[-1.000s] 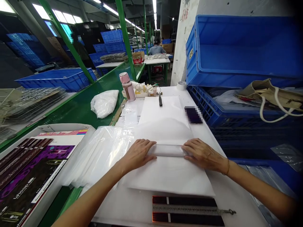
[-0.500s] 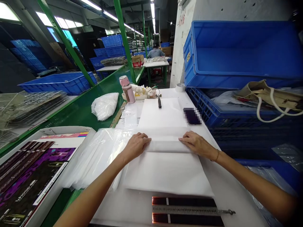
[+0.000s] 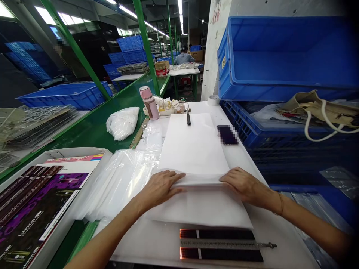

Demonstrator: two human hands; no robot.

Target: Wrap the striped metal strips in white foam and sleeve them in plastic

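White paper sheets point(image 3: 195, 144) lie lengthwise on the table, with a raised fold crossing them between my hands. My left hand point(image 3: 161, 186) grips the left end of the fold, thumb below and fingers on top. At the right end, my right hand point(image 3: 246, 186) has its fingers closed on the same fold; its thumb is mostly hidden. Nearer to me, the lower part of the paper point(image 3: 199, 209) lies flat. Just below its edge is a dark strip-patterned panel point(image 3: 224, 256) with a metal ruler point(image 3: 218, 244) across it.
Clear plastic bags point(image 3: 120, 183) lie left of the paper, beside a box of printed sheets point(image 3: 56, 209). A black-handled tool point(image 3: 188, 118) rests on the paper's far end. A phone point(image 3: 227, 134), a pink bottle point(image 3: 150, 104) and blue crates point(image 3: 280, 71) surround the table.
Both hands have come toward me with the fold, and more of the far paper now shows beyond it. My left hand's fingers have stretched farther along the fold.
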